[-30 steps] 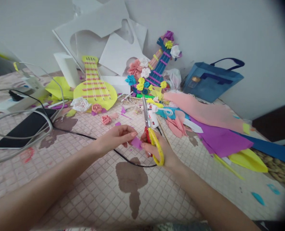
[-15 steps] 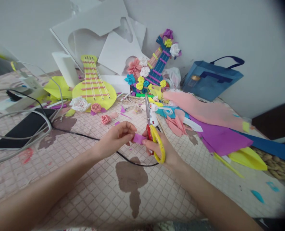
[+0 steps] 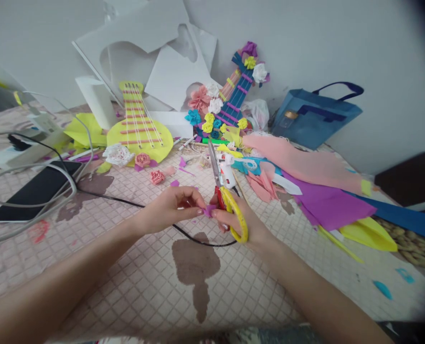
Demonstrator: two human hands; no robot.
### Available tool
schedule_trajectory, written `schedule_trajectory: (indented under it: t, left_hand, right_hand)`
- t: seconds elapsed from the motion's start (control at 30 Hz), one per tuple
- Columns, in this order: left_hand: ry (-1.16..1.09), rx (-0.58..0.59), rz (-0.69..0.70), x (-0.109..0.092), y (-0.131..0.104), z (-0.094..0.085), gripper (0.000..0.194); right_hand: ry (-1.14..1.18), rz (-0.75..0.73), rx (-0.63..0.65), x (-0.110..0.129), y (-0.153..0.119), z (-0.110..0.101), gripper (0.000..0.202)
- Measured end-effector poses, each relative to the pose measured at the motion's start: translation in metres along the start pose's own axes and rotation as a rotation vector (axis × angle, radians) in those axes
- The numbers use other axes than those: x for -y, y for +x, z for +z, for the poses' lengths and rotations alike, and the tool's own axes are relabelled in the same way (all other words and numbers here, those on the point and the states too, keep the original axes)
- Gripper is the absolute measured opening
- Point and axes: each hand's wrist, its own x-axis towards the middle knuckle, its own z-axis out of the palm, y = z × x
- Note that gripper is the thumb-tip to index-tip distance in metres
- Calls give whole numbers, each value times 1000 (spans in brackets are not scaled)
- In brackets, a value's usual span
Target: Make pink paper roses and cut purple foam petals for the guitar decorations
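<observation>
A small purple paper piece (image 3: pixel 209 210) is pinched between the fingertips of both hands, above the quilted cloth. My left hand (image 3: pixel 178 206) grips its left side with thumb and fingers pressed together. My right hand (image 3: pixel 238 216) holds its right side and also keeps the scissors, whose yellow and red handles (image 3: pixel 238 224) hang around its fingers. The scissors' metal blades (image 3: pixel 214 164) point up and away, close together. The paper looks folded or bunched, and its middle is partly covered by the fingertips.
Behind the hands are a yellow paper guitar (image 3: pixel 140 134), a pink paper rose (image 3: pixel 157 177) and a white glue gun (image 3: pixel 227 172). Purple paper (image 3: pixel 330 205) lies right, below a blue bag (image 3: pixel 316 119). A black cable (image 3: pixel 190 237) passes under the hands; a black tablet (image 3: pixel 33 191) is left.
The purple piece, flat and wider before, is now narrower and bunched between the fingertips. The scissors' blades have tilted slightly to the left.
</observation>
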Motion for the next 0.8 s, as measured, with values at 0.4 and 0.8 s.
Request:
schedule_trajectory:
  t: [0.4, 0.8]
  left_hand:
    - [-15, -4, -25, 3, -1, 5, 18]
    - [149, -28, 70, 1, -1, 8, 7]
  right_hand:
    - [-30, -40, -91, 3, -1, 2, 27]
    - [2, -48, -99, 2, -1, 3, 24]
